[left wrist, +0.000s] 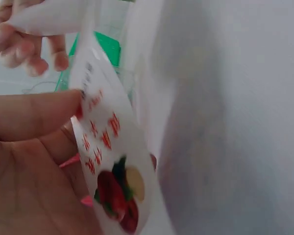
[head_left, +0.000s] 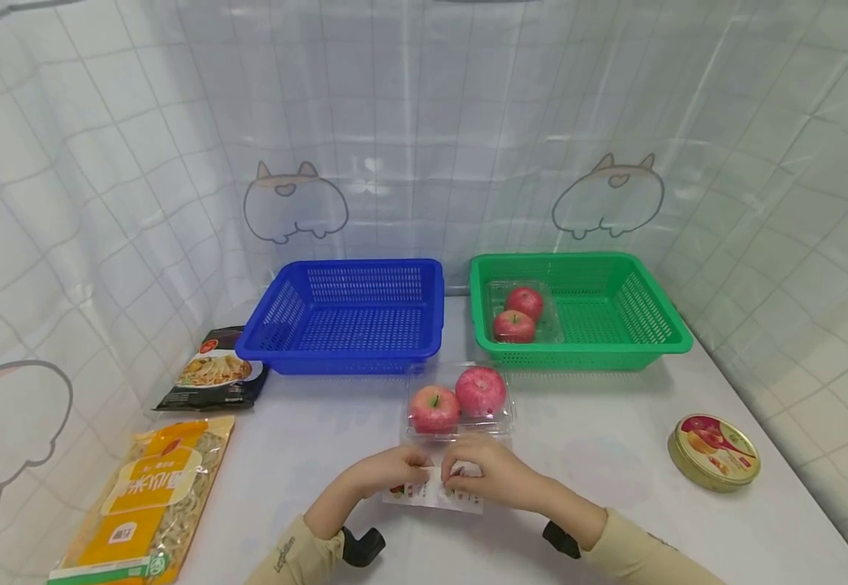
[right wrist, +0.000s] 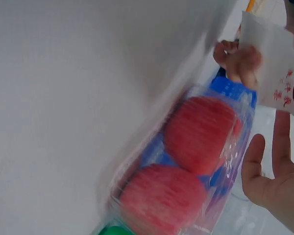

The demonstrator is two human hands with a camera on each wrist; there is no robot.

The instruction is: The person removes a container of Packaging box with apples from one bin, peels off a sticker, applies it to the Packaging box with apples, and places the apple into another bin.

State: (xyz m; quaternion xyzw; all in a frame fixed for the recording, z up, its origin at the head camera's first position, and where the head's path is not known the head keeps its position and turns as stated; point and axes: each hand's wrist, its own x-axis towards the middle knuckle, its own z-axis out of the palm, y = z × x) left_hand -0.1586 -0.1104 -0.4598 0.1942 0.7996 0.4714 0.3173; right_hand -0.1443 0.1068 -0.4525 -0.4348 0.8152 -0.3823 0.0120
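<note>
My left hand (head_left: 389, 470) pinches a printed white paper (head_left: 431, 496) between thumb and fingers. In the left wrist view, the paper (left wrist: 108, 132) bends and carries red characters and a picture of red fruit. My right hand (head_left: 495, 475) holds the paper's other side, thumb and index finger curled together; its other fingers spread loosely in the right wrist view. Just beyond both hands sits a clear plastic box (head_left: 460, 437) holding two red apples (head_left: 480, 392). The box's near side is close to my hands.
A blue basket (head_left: 339, 364) and a green basket (head_left: 585, 357) stand at the back; the green one holds another clear box with two apples (head_left: 515, 327). Left lie a black noodle packet (head_left: 215, 370) and a yellow food bag (head_left: 149, 496). A round tin (head_left: 714, 452) sits right.
</note>
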